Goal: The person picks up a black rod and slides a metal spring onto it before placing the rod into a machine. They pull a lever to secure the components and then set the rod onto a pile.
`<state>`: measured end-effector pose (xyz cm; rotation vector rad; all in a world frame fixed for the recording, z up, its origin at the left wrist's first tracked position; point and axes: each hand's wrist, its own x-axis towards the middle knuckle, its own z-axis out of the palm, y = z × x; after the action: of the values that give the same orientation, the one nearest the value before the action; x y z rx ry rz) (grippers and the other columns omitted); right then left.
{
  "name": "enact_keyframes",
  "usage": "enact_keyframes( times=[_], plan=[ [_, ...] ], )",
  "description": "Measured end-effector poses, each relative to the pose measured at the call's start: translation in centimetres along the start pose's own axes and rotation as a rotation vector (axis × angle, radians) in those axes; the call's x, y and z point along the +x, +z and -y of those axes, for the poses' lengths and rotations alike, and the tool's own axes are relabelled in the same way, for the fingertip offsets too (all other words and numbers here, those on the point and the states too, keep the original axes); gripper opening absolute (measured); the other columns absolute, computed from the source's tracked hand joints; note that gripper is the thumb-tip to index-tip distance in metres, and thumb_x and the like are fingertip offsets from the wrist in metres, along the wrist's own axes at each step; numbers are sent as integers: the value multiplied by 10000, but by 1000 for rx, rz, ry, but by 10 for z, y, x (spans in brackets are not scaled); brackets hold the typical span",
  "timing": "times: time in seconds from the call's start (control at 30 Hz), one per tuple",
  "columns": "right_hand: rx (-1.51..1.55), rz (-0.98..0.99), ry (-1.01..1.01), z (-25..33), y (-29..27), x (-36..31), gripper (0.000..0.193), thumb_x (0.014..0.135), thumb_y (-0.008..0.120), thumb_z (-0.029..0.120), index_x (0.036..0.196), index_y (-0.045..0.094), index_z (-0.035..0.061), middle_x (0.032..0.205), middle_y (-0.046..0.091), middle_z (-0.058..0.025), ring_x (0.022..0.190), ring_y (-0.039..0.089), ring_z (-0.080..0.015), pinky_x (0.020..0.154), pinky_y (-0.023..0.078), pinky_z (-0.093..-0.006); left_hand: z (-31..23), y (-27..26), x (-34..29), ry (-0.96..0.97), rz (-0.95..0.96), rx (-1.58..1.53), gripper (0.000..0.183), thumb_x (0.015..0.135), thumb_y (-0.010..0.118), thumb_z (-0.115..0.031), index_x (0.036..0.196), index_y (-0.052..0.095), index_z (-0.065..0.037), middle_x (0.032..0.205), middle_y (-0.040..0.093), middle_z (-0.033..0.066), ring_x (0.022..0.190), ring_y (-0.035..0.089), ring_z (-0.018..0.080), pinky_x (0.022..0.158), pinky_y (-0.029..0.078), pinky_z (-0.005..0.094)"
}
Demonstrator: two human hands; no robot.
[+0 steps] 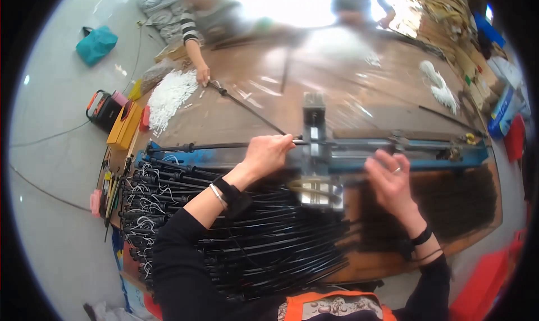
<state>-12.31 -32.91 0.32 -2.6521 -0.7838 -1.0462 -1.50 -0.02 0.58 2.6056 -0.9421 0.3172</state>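
My left hand grips a thin black rod that lies across a blue metal jig on the wooden table. The rod runs left to a dark fitting near the table's left side. My right hand hovers with fingers spread just right of the jig's grey upright block, holding nothing that I can see. Beneath my left forearm lies a big pile of black rods with white wire ends.
Across the table another person's hand touches a second black rod beside a heap of small white parts. A second person stands at the far edge. A yellow box, a teal bag and boxes at right surround the table.
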Motion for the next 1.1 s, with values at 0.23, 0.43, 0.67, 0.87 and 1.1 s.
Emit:
enact_keyframes(
  times=[0.23,0.43,0.67,0.87,1.1],
  plan=[
    [172,31,79,16,7,1,275,818,720,138,1078,674,63,869,678,-27,893,605,-207,814,358,-378,14,-6,2,-25,16,96,116,929,574,-200,880,582,-95,771,658,152,747,646,386,599,500,485],
    [518,164,146,21,27,-19,212,804,664,-8,1012,637,24,844,608,-105,858,602,-280,742,451,-387,10,9,2,50,-47,60,101,920,576,-173,858,564,-95,751,633,152,737,628,390,610,485,478],
    [708,47,178,5,35,-24,84,850,661,84,906,635,28,799,605,-148,751,610,-306,654,503,-397,37,14,11,311,-141,279,77,971,553,-181,1000,587,-119,832,654,106,727,647,337,569,479,460],
    [279,757,-67,76,-78,-122,225,754,689,232,814,556,60,702,572,-95,798,619,-276,641,474,-388,86,-19,4,379,-283,658,178,982,549,-216,1144,613,-180,928,673,24,867,654,252,744,472,401],
    [505,674,262,77,-65,-132,209,739,688,114,923,600,70,810,589,-115,852,610,-340,655,509,-430,-132,-28,-98,175,81,630,47,810,630,-156,791,588,-169,705,500,17,728,540,227,699,359,408]
  ],
)
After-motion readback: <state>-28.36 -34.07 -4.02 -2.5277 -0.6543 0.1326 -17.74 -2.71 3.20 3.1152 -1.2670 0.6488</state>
